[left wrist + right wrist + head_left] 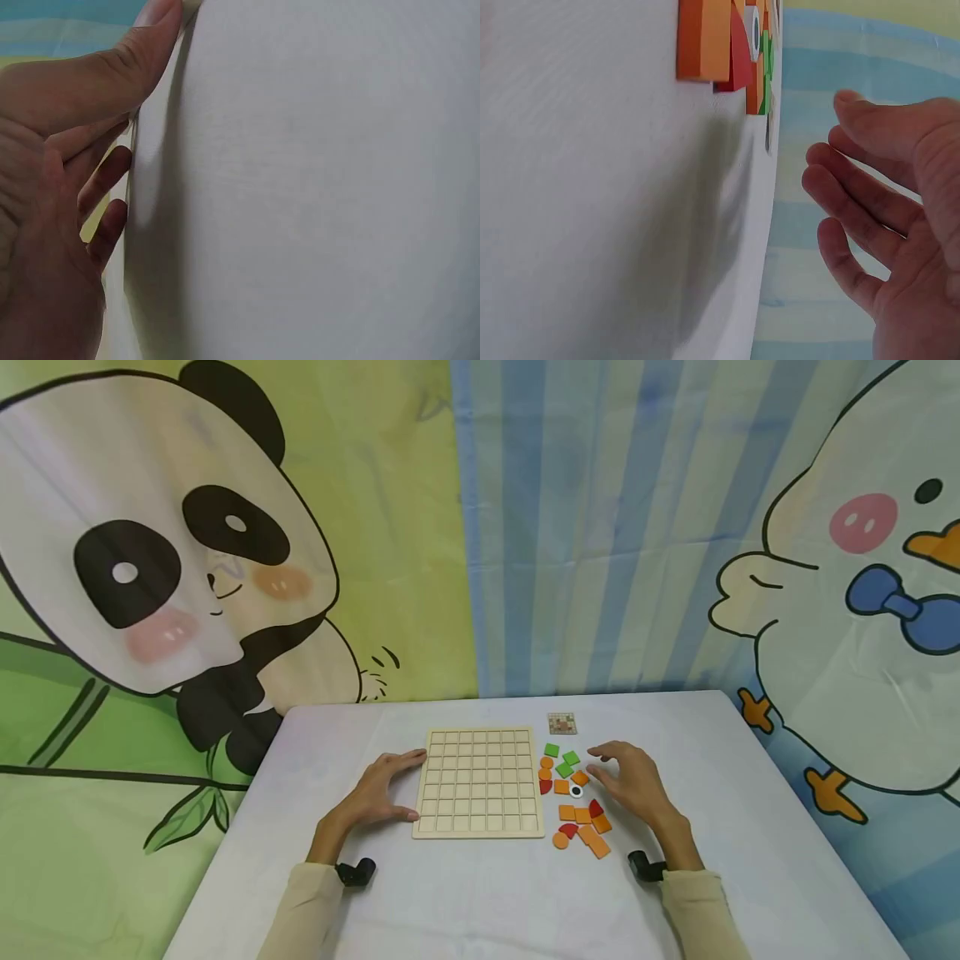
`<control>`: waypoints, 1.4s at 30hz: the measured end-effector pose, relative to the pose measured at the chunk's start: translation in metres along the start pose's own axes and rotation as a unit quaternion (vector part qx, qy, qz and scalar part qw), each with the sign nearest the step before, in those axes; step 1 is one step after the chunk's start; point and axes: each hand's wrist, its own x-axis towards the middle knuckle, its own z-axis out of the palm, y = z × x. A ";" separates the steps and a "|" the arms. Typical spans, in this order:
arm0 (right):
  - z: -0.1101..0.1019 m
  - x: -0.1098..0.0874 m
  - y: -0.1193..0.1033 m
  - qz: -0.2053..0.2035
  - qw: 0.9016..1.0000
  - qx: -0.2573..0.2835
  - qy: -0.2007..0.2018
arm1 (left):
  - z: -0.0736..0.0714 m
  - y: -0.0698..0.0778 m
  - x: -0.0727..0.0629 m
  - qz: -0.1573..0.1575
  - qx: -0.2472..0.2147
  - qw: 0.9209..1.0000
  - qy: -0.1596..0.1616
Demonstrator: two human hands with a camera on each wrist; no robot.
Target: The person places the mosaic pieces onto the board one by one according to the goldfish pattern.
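Perhaps a booth: cartoon-printed cloth walls point(600, 543)

The head view looks forward and down from the near side of the table point(465, 893), above it, reaching past the far corners to the backdrop point(562, 527). Both wrist views sit close and low, rolled sideways, facing the far edge; the head view shares the left hand point(369, 795) with one, the right hand point(633, 781) and colored pieces point(582, 815) with the other.

Room nr-side of board point(478, 785), tiles point(582, 816) blocking R
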 end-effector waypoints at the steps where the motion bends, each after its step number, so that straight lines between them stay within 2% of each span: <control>1: 0.002 0.002 -0.001 -0.001 1.000 0.006 -0.005 | 0.000 -0.001 -0.001 0.001 0.000 1.000 0.001; 7: 0.012 0.014 -0.012 -0.016 0.999 0.037 -0.026 | 0.002 -0.007 -0.007 -0.008 -0.018 1.000 -0.001; 13: 0.023 0.026 -0.020 -0.033 0.997 0.055 -0.047 | 0.002 -0.005 -0.009 -0.012 -0.027 1.000 0.005; 19: 0.034 0.035 -0.024 -0.046 0.994 0.062 -0.076 | 0.005 -0.003 -0.011 0.001 -0.038 0.999 0.016; 24: 0.040 0.040 -0.026 -0.037 0.991 0.083 -0.100 | 0.005 -0.002 -0.011 0.009 -0.040 0.999 0.018; 28: 0.044 0.044 -0.027 -0.051 0.990 0.077 -0.110 | 0.005 -0.004 -0.010 0.007 -0.056 0.998 0.014; 31: 0.045 0.047 -0.027 -0.060 0.990 0.059 -0.113 | 0.007 -0.006 -0.010 0.013 -0.051 0.998 0.018; 35: 0.045 0.049 -0.029 -0.055 0.990 0.041 -0.123 | 0.008 -0.008 -0.009 0.017 -0.046 0.999 0.022; 42: 0.043 0.050 -0.031 -0.050 0.988 0.030 -0.142 | 0.005 -0.004 -0.006 0.005 -0.044 0.999 0.007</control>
